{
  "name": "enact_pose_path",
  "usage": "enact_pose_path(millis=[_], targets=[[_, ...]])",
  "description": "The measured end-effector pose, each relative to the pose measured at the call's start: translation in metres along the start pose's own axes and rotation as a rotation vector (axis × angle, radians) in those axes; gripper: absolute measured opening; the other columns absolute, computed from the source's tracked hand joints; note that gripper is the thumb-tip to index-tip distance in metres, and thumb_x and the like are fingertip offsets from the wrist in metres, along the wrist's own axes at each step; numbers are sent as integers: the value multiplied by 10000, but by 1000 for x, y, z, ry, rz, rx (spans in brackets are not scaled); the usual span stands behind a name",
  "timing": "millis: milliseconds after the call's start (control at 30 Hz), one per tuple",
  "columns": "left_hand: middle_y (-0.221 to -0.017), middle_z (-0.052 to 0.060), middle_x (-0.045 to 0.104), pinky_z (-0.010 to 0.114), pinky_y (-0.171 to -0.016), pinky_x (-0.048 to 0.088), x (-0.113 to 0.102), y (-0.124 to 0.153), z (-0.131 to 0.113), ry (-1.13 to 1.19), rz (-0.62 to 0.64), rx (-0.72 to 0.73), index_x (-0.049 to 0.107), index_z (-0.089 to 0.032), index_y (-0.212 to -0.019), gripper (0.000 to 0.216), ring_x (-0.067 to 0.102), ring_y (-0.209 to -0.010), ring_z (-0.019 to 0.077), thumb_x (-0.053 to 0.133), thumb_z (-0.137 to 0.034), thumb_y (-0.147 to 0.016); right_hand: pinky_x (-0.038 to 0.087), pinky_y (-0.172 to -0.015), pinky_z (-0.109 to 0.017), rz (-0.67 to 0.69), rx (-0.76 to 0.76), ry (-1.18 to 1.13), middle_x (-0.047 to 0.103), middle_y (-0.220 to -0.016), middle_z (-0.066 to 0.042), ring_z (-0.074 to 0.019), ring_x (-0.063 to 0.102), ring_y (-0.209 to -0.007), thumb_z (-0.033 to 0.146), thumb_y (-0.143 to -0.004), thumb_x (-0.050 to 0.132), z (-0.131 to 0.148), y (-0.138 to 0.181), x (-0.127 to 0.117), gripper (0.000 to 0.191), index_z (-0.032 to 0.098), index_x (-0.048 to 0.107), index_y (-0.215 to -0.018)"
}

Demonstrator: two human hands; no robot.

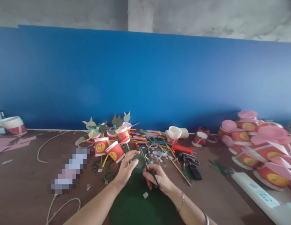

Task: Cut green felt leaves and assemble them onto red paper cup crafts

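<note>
My left hand point(127, 168) is closed around the edge of a small greyish-green paper piece point(137, 162), thumb and fingers pinching it. My right hand point(157, 178) grips a pair of scissors point(151, 172) by the dark handles, blades pointing up and away from me. The blades lie against the right side of the paper piece; whether they are cutting into it I cannot tell. Below both hands a large dark green paper sheet point(142, 207) covers the near table, with a small white scrap point(145, 195) on it.
Beyond my left hand stand red paper cups point(101, 147) with animal-head cutouts point(117, 121). Colourful pipe cleaners point(145, 137), a tape roll point(157, 151), a red utility knife point(182, 148) and keys point(194, 171) lie ahead. Pink-topped cups point(250, 137) and a power strip point(255, 190) are right.
</note>
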State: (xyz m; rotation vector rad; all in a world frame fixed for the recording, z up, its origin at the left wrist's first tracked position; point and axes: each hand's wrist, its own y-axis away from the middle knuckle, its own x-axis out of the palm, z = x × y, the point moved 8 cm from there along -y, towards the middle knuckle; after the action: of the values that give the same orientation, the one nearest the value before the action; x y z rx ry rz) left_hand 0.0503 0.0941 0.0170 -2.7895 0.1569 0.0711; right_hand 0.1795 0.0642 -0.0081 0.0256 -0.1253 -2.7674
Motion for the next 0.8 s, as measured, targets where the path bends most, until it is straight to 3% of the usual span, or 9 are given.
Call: enact_pose_path(millis=[800], targets=[[-1086,56,612,331,-905,401,-1,0,-4,-11,-13,-15,658,-205,-936,215,528,-1031,223,532,-260,-771,305,-314,-152,-10,20,-15,495,-392,68,-56,419,-309,459,-642,693,-1,1,0,346,161,520,-676]])
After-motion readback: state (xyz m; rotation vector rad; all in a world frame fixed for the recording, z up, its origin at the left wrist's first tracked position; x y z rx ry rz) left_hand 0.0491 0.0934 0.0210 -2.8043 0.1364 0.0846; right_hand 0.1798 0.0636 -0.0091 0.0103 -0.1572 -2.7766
